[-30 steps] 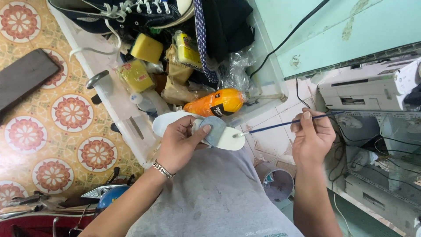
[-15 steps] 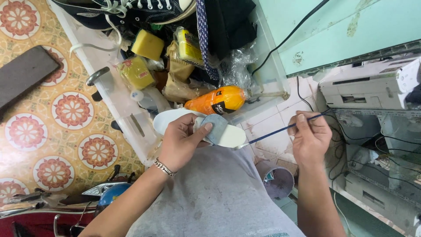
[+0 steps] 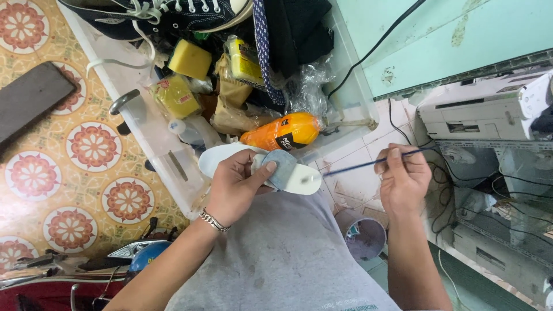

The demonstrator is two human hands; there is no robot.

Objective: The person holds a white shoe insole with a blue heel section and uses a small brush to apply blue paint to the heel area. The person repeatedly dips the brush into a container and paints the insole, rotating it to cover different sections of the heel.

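Observation:
My left hand grips a white shoe insole over my lap, thumb pressing a grey fabric patch onto it. A metal bracelet circles that wrist. My right hand is off to the right, pinching a long thin dark-blue stick whose tip points left toward the insole's end, just short of it.
A clear plastic bin in front holds yellow sponges, an orange bottle, a dark sneaker, bags and cloth. Patterned floor tiles lie left. A white printer, cables and a small open can sit right.
The right hand has dropped slightly and tilted the stick, its tip nearer the insole. The left hand keeps the insole in much the same place.

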